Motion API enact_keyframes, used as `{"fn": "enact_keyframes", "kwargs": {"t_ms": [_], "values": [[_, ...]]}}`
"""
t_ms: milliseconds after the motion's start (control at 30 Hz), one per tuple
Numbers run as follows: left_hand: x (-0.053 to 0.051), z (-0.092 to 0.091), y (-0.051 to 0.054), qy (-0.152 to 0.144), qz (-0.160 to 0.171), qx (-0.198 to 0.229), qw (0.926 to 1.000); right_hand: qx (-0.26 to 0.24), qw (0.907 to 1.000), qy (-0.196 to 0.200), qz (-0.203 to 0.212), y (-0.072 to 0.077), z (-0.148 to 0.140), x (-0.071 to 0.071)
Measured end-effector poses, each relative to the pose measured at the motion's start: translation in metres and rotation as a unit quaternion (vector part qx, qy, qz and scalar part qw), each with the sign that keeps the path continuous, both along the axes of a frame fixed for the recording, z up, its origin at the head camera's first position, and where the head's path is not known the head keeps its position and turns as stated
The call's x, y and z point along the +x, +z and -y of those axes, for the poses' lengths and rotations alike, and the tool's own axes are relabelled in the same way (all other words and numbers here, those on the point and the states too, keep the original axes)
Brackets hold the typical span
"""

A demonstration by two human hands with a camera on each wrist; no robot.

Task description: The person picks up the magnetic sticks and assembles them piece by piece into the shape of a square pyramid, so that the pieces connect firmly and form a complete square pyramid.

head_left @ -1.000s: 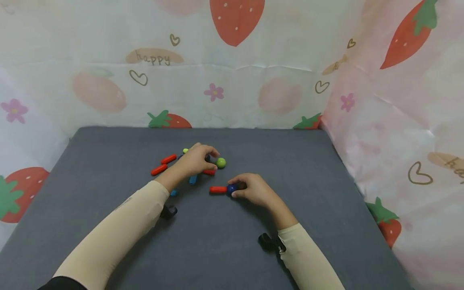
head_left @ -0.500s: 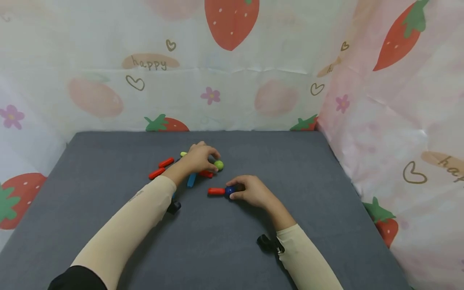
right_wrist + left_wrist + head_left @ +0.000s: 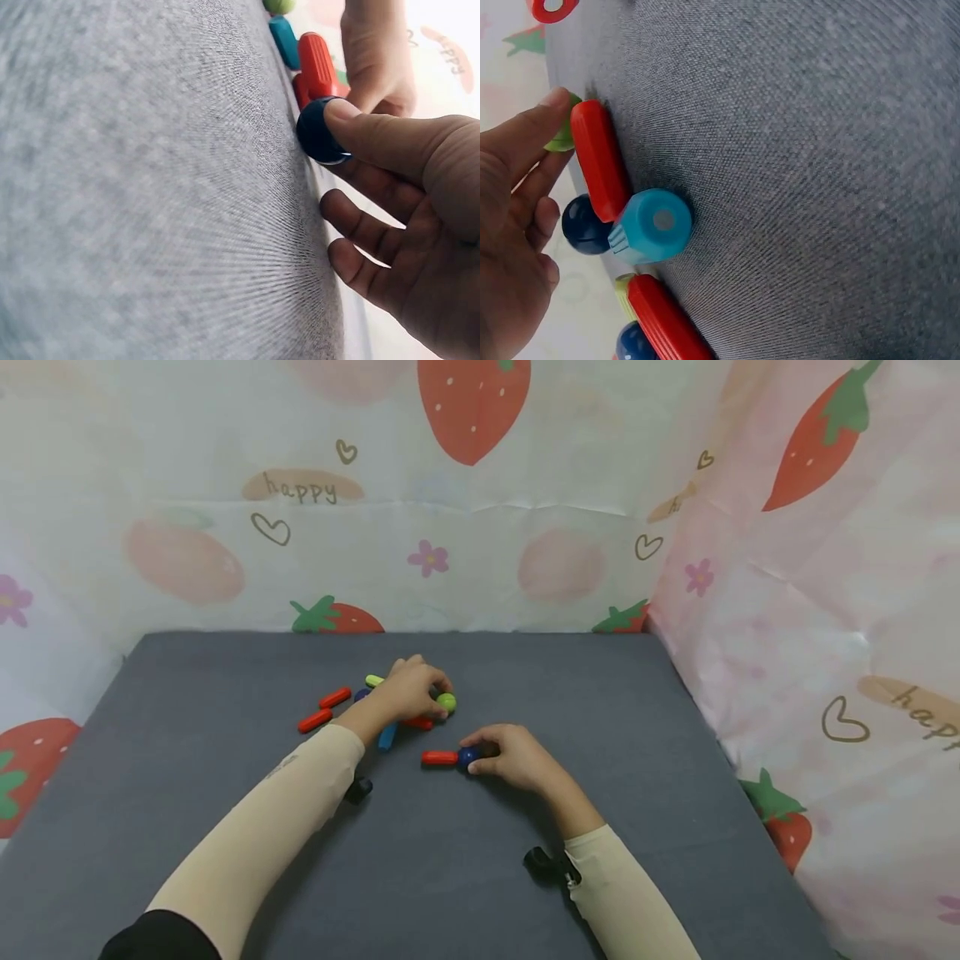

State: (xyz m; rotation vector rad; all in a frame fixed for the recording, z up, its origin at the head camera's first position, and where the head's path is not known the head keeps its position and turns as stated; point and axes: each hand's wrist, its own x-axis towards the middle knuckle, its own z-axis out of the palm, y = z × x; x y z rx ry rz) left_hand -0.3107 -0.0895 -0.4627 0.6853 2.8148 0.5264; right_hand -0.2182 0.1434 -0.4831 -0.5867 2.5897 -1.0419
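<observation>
My left hand (image 3: 408,687) pinches a green ball (image 3: 564,135) between thumb and fingers, at the right end of a small cluster of pieces. A red rod (image 3: 600,161) lies against that ball, and its other end meets a light blue rod (image 3: 656,225) and a dark blue ball (image 3: 585,225). My right hand (image 3: 517,756), nearer the front, pinches another dark blue ball (image 3: 319,131) by thumb and fingertips. From this ball a red rod (image 3: 438,758) sticks out to the left, end on. The left hand covers part of the cluster in the head view.
Two more red rods (image 3: 315,720) lie left of the left wrist, near a yellow-green rod (image 3: 373,680) and a dark blue ball (image 3: 362,694). All rest on a grey cloth-covered table (image 3: 637,718). Printed curtains (image 3: 465,552) stand behind and at the sides.
The head view has shifted slightly. My left forearm has swung a little to the right, hiding a blue piece beside it. Both hands keep their hold on the balls.
</observation>
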Motion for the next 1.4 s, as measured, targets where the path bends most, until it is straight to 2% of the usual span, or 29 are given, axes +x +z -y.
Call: {"fn": "enact_keyframes", "kwargs": {"t_ms": [100, 333, 433, 667, 900, 1133, 1400], "values": [[0.003, 0.001, 0.004, 0.003, -0.008, 0.018, 0.9998, 0.003, 1.0, 0.003, 0.0, 0.0, 0.0, 0.0], [0.011, 0.012, 0.018, 0.012, -0.008, 0.091, 0.9958, 0.006, 1.0, 0.001, 0.005, 0.001, 0.002, -0.001], [0.016, 0.017, 0.021, 0.012, -0.011, 0.107, 0.9942, 0.009, 1.0, 0.002, 0.003, 0.001, 0.002, -0.001], [0.037, 0.032, 0.026, 0.004, -0.024, 0.123, 0.9921, 0.008, 1.0, 0.002, -0.004, 0.0, 0.001, 0.0], [0.06, 0.044, 0.023, 0.028, -0.024, 0.104, 0.9939, -0.003, 1.0, 0.0, -0.006, -0.001, 0.0, 0.001], [0.08, 0.051, 0.018, 0.04, -0.03, 0.117, 0.9919, -0.001, 1.0, -0.005, -0.005, 0.0, -0.001, 0.0], [0.098, 0.057, 0.011, 0.074, -0.006, 0.105, 0.9917, 0.004, 0.9999, -0.011, 0.002, 0.0, 0.001, 0.001]]}}
